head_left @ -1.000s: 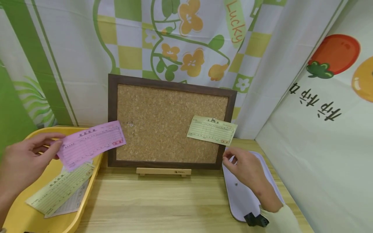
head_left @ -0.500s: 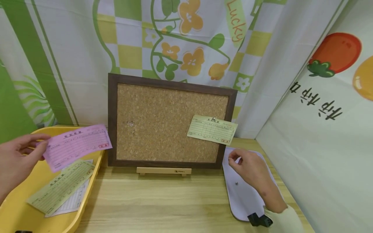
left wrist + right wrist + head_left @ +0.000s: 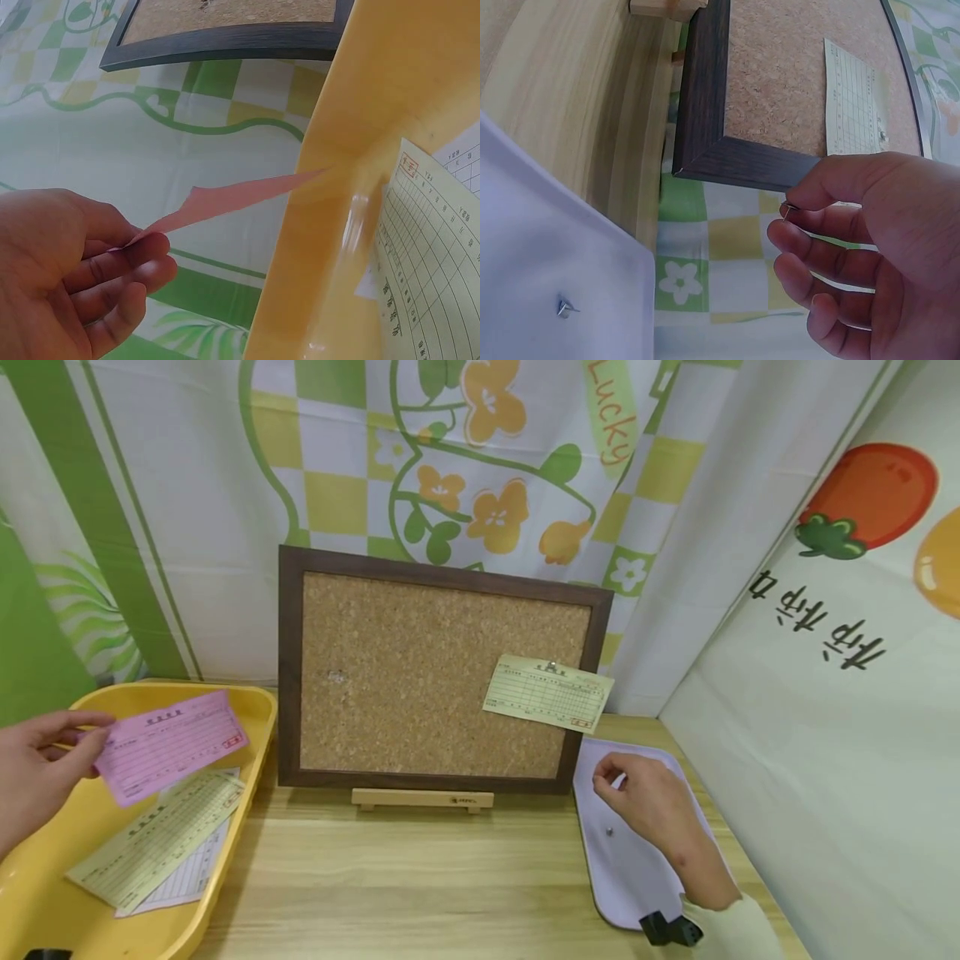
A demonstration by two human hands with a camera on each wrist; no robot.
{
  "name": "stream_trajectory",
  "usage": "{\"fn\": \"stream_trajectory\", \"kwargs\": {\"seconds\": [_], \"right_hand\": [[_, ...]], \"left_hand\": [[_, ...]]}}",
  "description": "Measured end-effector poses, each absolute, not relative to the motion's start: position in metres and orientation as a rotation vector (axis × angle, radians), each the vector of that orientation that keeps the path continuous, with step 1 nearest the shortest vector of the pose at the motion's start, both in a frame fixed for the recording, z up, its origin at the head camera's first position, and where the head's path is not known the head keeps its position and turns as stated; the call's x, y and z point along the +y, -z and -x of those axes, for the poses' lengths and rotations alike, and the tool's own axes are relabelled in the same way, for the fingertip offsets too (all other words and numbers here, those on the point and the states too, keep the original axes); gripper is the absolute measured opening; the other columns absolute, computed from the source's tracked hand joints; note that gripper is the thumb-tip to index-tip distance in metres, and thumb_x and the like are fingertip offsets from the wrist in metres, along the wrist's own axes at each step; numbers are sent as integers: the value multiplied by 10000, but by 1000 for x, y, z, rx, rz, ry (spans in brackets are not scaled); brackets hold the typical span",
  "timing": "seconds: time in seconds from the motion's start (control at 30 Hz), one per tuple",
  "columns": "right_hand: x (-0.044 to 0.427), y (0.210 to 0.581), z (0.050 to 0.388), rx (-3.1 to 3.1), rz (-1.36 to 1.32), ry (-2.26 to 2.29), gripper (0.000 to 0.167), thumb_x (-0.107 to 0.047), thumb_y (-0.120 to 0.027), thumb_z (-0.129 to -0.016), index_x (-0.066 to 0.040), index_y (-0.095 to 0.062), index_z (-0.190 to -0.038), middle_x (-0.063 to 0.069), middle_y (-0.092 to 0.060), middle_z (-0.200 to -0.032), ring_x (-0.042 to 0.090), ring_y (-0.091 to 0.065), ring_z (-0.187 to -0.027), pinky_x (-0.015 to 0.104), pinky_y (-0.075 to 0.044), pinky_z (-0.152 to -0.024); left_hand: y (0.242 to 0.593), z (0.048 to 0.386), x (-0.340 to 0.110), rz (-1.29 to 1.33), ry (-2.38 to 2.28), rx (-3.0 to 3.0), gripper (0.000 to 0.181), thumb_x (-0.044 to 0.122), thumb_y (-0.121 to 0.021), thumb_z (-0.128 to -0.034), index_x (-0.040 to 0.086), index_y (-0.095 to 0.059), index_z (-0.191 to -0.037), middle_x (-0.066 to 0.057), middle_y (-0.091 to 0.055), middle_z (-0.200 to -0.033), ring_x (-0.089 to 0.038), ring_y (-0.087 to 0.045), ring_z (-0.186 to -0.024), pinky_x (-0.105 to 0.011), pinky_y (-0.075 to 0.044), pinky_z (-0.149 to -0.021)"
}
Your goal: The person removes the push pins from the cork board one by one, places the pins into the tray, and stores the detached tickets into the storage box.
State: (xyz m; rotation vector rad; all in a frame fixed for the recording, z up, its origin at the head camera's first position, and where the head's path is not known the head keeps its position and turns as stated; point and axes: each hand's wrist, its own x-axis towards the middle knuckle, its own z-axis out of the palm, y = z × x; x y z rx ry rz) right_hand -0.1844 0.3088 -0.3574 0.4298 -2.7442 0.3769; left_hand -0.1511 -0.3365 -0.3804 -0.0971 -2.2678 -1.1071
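Observation:
My left hand point(image 3: 43, 770) pinches a pink receipt slip point(image 3: 174, 745) by its left edge, above the yellow tray point(image 3: 264, 714). In the left wrist view the pink slip point(image 3: 232, 202) shows nearly edge-on between thumb and fingers. Over the lilac tray point(image 3: 626, 881), my right hand point(image 3: 652, 802) holds a thumbtack point(image 3: 788, 209) between thumb and forefinger, its point downward. The framed cork board point(image 3: 420, 677) stands upright behind. A pale yellow slip point(image 3: 549, 695) hangs at its right side under a metal tack point(image 3: 552, 666), overlapping the frame.
In the yellow tray lie a yellow-green slip point(image 3: 159, 839) and a white slip point(image 3: 187, 877) partly beneath it. Another thumbtack point(image 3: 565, 306) sits on the lilac tray. A wooden stand point(image 3: 422, 798) supports the board on the wooden table point(image 3: 405, 877). Patterned curtains point(image 3: 337, 468) hang behind.
My left hand has drawn the pink slip leftward, from in front of the board's left edge to over the yellow tray. The right hand has shifted slightly right and down.

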Motion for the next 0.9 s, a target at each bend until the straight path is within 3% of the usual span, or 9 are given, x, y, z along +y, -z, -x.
{"fn": "stream_trajectory", "kwargs": {"seconds": [0.07, 0.13, 0.2, 0.4, 0.6, 0.63, 0.7, 0.83, 0.9], "right_hand": [[311, 359, 185, -2753, -427, -377, 142, -113, -732, -852, -238, -710, -789, -135, -666, -740, 117, -649, -689, 341, -498, -610], [312, 360, 185, -2760, -425, -375, 147, -109, -730, -852, -238, -708, -787, -127, -666, -743, 101, -636, -684, 340, -494, -604], [313, 361, 184, -2768, -426, -376, 148, -107, -727, -854, -239, -706, -789, -119, -666, -745, 93, -624, -679, 340, -489, -595], [316, 364, 181, -2809, -431, -386, 123, -118, -719, -868, -224, -714, -807, -100, -671, -761, 93, -604, -667, 342, -477, -572], [318, 367, 179, -2855, -400, -391, 85, -126, -712, -865, -200, -733, -829, -92, -674, -772, 98, -595, -669, 349, -472, -578], [319, 367, 179, -2857, -399, -391, 82, -126, -709, -866, -195, -737, -833, -90, -675, -775, 100, -599, -675, 351, -475, -582], [320, 367, 179, -2858, -401, -394, 79, -121, -705, -867, -185, -740, -837, -86, -679, -780, 106, -608, -686, 358, -480, -595], [322, 368, 178, -2861, -404, -394, 78, -118, -705, -877, -177, -742, -843, -80, -688, -794, 112, -619, -700, 366, -490, -612], [323, 368, 177, -2864, -399, -393, 69, -124, -710, -879, -175, -743, -846, -77, -692, -803, 113, -622, -705, 368, -494, -618]], "left_hand": [[381, 151, -337, 92, 1111, -2280, 240, -84, -543, -961, 100, -697, -975, 298, -526, -740, 39, -533, -491, -152, -414, -435], [381, 151, -337, 87, 1092, -2304, 126, -88, -546, -959, -105, -661, -1008, 304, -520, -732, 35, -531, -487, -152, -421, -438], [381, 151, -336, 89, 1070, -2328, 177, -91, -552, -958, -218, -606, -1069, 311, -516, -726, 34, -527, -482, -157, -414, -432], [384, 149, -336, 127, 1023, -2379, 133, -103, -587, -953, -200, -635, -1030, 301, -539, -700, 11, -529, -470, -224, -329, -380], [388, 148, -337, 156, 1054, -2388, 107, -90, -604, -962, -187, -632, -999, 243, -575, -674, 14, -544, -500, -162, -426, -443], [387, 148, -337, 160, 1063, -2381, 80, -78, -607, -967, -95, -686, -973, 231, -579, -666, 18, -546, -509, -149, -441, -464], [385, 147, -335, 166, 1074, -2370, 190, -56, -614, -975, 86, -736, -951, 196, -583, -646, 24, -547, -525, -132, -454, -490], [380, 143, -328, 167, 1052, -2380, 196, -21, -631, -977, 141, -725, -918, 163, -582, -621, 14, -542, -519, -130, -441, -494], [375, 139, -321, 150, 997, -2418, 96, 11, -635, -986, -48, -707, -959, 153, -574, -618, 17, -532, -517, -145, -428, -484]]}}
